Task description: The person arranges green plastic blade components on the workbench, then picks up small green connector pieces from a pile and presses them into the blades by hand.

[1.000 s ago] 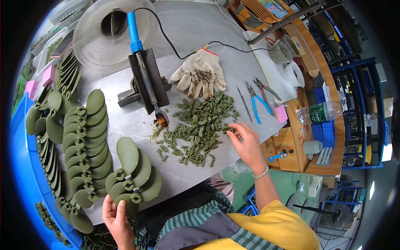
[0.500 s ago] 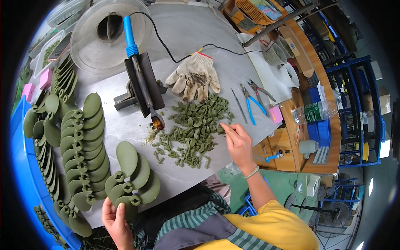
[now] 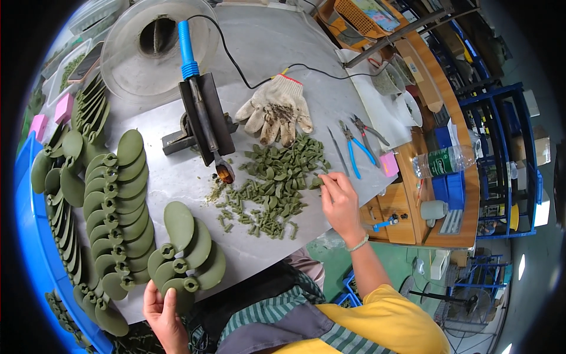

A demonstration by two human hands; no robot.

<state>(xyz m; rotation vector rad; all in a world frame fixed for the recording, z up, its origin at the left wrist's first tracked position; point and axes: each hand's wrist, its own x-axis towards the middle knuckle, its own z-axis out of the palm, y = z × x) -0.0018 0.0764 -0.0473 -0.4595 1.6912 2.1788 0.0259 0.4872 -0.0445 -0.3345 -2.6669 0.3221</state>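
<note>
At the table's near edge, the thumb and fingers of my left hand (image 3: pixel 165 315) pinch the nearest flat green piece (image 3: pixel 177 289), which has oval blades and a small notched ring. It lies overlapping a short row of similar green pieces (image 3: pixel 197 236). My right hand (image 3: pixel 343 206) is at the right side of a heap of small green offcuts (image 3: pixel 274 177), thumb and fingers drawn together on what looks like one small green offcut (image 3: pixel 316 183). A blue-handled soldering iron (image 3: pixel 203 112) rests in a dark metal stand (image 3: pixel 219 118), its browned tip left of the heap.
A stained white glove (image 3: pixel 280 109) lies behind the heap. Right of it are tweezers (image 3: pixel 338 148), blue-handled pliers (image 3: pixel 358 150) and cutters (image 3: pixel 371 131). Longer rows of green pieces (image 3: pixel 132 206) and a blue bin (image 3: pixel 36 236) stand left. A plastic bottle (image 3: pixel 442 160) lies right.
My right hand has shifted slightly right, away from the heap's middle. The left hand keeps its hold on the green piece. The whole view has moved slightly.
</note>
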